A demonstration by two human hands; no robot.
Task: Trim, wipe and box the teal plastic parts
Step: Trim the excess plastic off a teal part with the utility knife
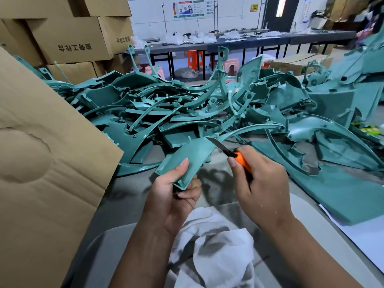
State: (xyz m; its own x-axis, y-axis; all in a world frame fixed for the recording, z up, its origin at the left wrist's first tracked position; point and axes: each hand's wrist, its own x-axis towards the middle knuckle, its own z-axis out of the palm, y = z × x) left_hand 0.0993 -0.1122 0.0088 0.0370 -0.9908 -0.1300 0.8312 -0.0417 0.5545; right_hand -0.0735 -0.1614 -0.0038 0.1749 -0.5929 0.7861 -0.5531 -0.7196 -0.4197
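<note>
Head | left hand [174, 196] grips teal part [187, 157] — right hand [259, 179] grips knife [230, 152] | parts heap [187, 109] behind

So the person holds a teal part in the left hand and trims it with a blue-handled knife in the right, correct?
Nearly. The head view shows the left hand holding the teal part and the right hand gripping the knife, but its handle is orange, not blue.

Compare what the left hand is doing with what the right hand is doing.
The left hand grips the held teal part by its lower end; the right hand grips the orange-handled knife. The left hand's thumb lies flat on the part's face, steadying it; the right hand points the blade at the part's upper right edge. Both are bare and held above the white cloth.
</note>
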